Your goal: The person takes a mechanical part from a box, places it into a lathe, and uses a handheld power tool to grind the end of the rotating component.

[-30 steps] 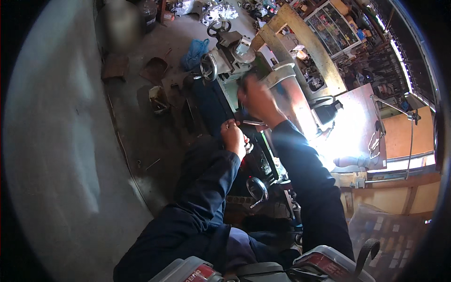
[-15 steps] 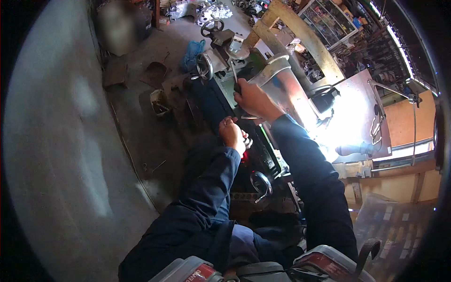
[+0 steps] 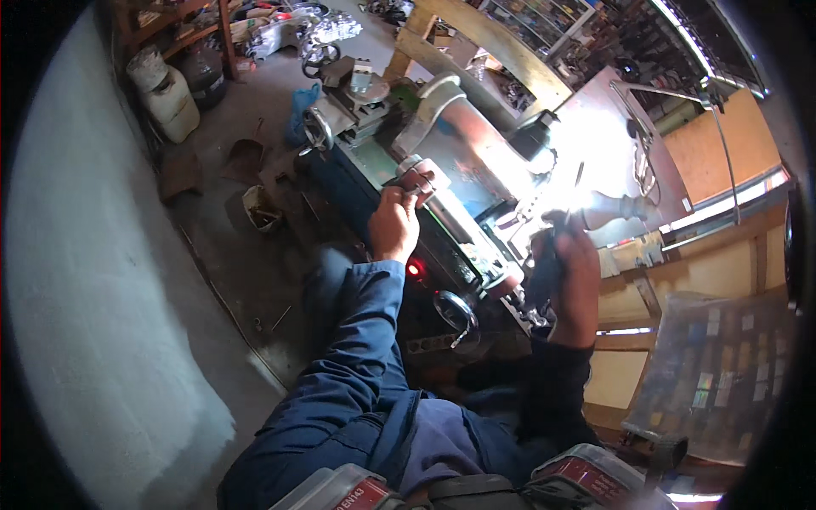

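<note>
I stand over a green lathe (image 3: 374, 161) that runs from upper left to lower right. My left hand (image 3: 395, 223), in a blue sleeve, is closed on a thin metal tool (image 3: 399, 182) against the end of a grey cylindrical part (image 3: 442, 208) on the machine. My right hand (image 3: 576, 276), in a dark sleeve, is off to the right near the lathe's lower end. It grips a dark object (image 3: 544, 274); I cannot tell what kind.
A red lamp (image 3: 415, 269) glows on the lathe's front above a chrome handwheel (image 3: 459, 313). Another handwheel (image 3: 319, 129) sits at the far end. White jugs (image 3: 166, 93) and a blue bag (image 3: 299, 104) stand on the littered floor. A glaring metal sheet (image 3: 595, 161) lies behind; a white wall (image 3: 93, 280) is left.
My right hand has left the top of the lathe and swung down to the right, now holding a dark object. My left hand moved up to the cylindrical part.
</note>
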Demonstrator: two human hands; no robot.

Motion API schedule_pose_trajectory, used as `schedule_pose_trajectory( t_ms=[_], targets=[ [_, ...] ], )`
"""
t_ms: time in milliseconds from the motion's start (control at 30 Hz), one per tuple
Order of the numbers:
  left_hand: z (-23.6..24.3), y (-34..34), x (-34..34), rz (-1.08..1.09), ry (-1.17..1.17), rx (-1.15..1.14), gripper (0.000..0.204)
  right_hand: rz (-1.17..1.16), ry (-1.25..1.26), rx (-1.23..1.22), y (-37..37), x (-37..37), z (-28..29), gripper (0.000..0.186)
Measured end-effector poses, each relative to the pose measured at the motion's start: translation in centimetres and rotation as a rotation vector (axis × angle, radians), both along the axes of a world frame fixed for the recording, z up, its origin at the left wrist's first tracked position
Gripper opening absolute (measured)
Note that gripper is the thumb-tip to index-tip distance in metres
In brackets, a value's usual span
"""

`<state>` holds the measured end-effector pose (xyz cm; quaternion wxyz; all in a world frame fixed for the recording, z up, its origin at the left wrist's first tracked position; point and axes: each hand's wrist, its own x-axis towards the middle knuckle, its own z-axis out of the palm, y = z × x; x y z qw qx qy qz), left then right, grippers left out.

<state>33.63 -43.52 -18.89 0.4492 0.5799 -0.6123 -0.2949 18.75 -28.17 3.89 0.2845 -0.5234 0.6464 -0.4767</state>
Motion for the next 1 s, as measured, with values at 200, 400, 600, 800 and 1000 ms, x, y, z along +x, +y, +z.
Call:
schedule_pose_trajectory(
  t_ms=[200,400,600,800,1000],
  targets=[
    [0.4,0.0,-1.4,0.104,-0.005,0.018,0.021,-0.061,-0.201,0.109,11.3,-1.2,-1.3,0.026],
    [0.1,0.4,-3.7,0.242,0.083,0.038,0.034,0.011,-0.197,0.213,17.1,-3.0,-2.6,0.031],
    [2.3,1.6,-2.7,-0.018,0.398,0.546,0.051,0.076,-0.159,0.228,18.8,-1.9,-0.2,0.028],
    [4.2,2.4,2.9,-0.424,1.280,0.807,0.052,0.002,-0.340,0.244,24.9,-3.9,-3.9,0.029],
    [1.5,3.5,2.8,0.228,1.436,0.653,0.037,-0.083,-0.516,0.184,27.5,-3.1,-8.1,0.022]
  ],
)
